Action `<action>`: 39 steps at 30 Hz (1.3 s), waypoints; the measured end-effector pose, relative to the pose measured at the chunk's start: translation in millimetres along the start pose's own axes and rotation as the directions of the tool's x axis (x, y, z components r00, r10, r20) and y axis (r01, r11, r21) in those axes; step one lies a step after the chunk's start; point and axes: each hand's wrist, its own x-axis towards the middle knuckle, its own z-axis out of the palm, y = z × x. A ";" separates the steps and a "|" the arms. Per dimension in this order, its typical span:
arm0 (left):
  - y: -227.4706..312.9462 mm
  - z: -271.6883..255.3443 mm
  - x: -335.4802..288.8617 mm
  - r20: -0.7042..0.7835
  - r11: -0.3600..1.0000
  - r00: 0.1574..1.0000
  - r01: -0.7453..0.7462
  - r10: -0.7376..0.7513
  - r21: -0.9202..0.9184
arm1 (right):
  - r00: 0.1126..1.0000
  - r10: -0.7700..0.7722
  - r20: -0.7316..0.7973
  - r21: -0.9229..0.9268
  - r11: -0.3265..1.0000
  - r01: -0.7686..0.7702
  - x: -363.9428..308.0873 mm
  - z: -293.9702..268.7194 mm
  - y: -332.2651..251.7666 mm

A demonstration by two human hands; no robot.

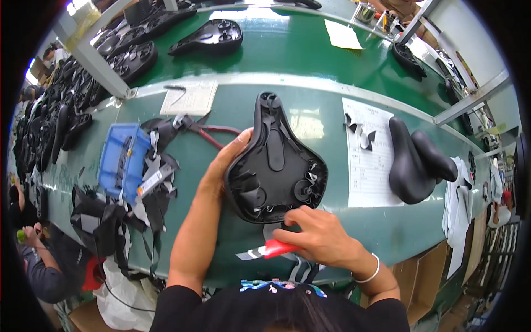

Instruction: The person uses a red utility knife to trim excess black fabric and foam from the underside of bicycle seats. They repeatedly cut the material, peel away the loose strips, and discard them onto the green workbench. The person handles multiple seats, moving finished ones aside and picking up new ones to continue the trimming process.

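A black bicycle saddle (275,149) lies underside up in front of me, its narrow nose pointing away. Curled scraps of black cover material stand along its inner rim. My left hand (225,160) is closed on the saddle's left edge, with part of the fingers hidden beneath it. In my right hand (318,235) is a red utility knife (279,248), its blade pointing left, below the saddle's wide rear end. The right fingertips are at that rear rim; whether they pinch a strip of the cover cannot be made out.
A blue plastic bin (123,160) stands at the left amid black scraps, with red-handled pliers (213,133) near it. Two finished saddles (412,163) lie at the right on a printed sheet (368,177). White gloves (460,205) hang at the right edge. More saddles (213,39) lie beyond.
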 end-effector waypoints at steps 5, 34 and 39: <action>-1.5 -8.3 -43.8 -0.131 0.950 0.990 -0.009 0.053 0.313 | 0.813 0.537 -0.225 0.280 0.835 -0.474 -66.7 5.9 -8.5; -27.3 33.7 -131.4 -0.525 0.862 0.769 -0.064 0.364 0.503 | 0.831 0.244 -0.500 0.021 0.963 -0.270 -17.6 32.8 -6.5; -40.2 5.3 -157.7 -0.301 0.186 0.400 0.301 0.865 0.935 | 0.507 0.796 -0.332 0.680 0.574 -0.456 -36.1 9.9 14.1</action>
